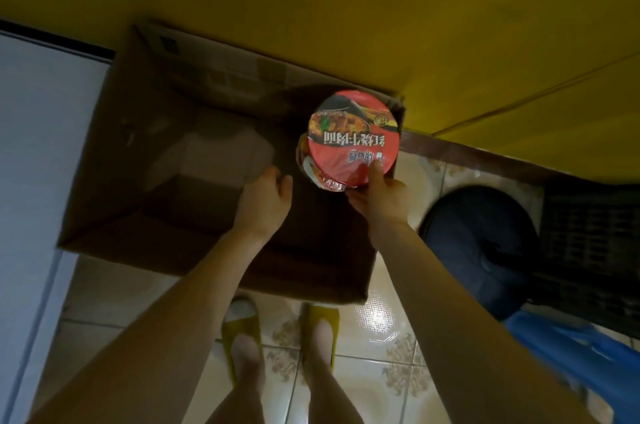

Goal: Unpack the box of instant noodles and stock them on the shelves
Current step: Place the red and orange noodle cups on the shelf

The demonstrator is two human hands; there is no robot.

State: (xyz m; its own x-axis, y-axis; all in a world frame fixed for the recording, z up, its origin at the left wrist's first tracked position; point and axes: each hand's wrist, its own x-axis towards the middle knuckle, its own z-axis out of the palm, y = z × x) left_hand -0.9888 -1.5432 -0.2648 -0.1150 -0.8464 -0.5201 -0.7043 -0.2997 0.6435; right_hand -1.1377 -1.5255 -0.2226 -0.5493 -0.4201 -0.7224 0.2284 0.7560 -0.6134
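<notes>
Over the box [138, 111]: the right hand [379, 198] held a red-topped noodle bowl [349, 139] above the far right corner.
Right hand: arm stretched forward, thumb pressed on the near edge of the bowl's top, fingers curled under its rim.
Left hand [265, 196]: arm extended alongside, palm down above the box's middle, fingers loosely bent, holding nothing.
Box: cardboard, open-topped, on the tiled floor [381, 371] against a yellow wall [311, 0]; its inside was too dark to read.
Feet: in yellow slippers [320, 319], just short of the box's near side.
Right side: a dark round object [481, 243] sat beside a black crate [588, 233].
</notes>
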